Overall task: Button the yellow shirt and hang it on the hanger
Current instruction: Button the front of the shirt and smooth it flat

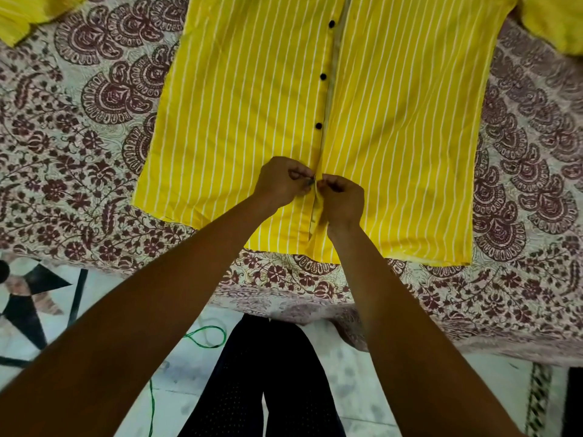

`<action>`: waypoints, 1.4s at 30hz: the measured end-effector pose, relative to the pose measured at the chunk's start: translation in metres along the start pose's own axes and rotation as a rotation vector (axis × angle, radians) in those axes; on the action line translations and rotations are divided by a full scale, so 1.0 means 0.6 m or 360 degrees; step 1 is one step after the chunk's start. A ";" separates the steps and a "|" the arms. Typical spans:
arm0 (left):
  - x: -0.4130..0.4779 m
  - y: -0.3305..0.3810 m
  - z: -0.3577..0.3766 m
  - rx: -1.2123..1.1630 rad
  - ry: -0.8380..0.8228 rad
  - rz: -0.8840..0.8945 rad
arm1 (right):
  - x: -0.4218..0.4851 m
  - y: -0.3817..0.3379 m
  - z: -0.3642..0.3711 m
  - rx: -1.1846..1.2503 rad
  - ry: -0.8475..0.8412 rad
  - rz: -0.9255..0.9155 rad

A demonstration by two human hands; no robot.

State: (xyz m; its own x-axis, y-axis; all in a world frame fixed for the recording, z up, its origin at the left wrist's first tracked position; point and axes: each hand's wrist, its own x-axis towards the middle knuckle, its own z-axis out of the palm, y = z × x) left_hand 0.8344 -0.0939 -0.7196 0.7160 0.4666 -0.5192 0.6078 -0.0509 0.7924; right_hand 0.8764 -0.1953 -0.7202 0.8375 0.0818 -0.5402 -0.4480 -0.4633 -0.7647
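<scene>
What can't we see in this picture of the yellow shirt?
- Head view: whether a button sits between the pinching fingers of the left hand and right hand; the fingers hide it.
- Head view: the collar of the yellow shirt, cut off by the top edge.
- Head view: the hanger, nowhere in frame.
- Head view: the green cord on the floor, partly behind the left arm.

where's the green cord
In the head view the green cord lies on the floor lower left of centre, just left of the dark trousers.
</scene>
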 end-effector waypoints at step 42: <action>-0.003 0.005 0.011 -0.0010 0.0183 0.0009 | 0.007 -0.006 -0.019 -0.0119 -0.0252 -0.0106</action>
State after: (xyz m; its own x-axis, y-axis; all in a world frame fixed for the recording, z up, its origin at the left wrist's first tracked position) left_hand 0.8374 -0.1008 -0.7187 0.6752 0.5645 -0.4748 0.6013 -0.0484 0.7975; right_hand 0.8850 -0.2034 -0.7156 0.8021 0.2495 -0.5426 -0.3641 -0.5158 -0.7755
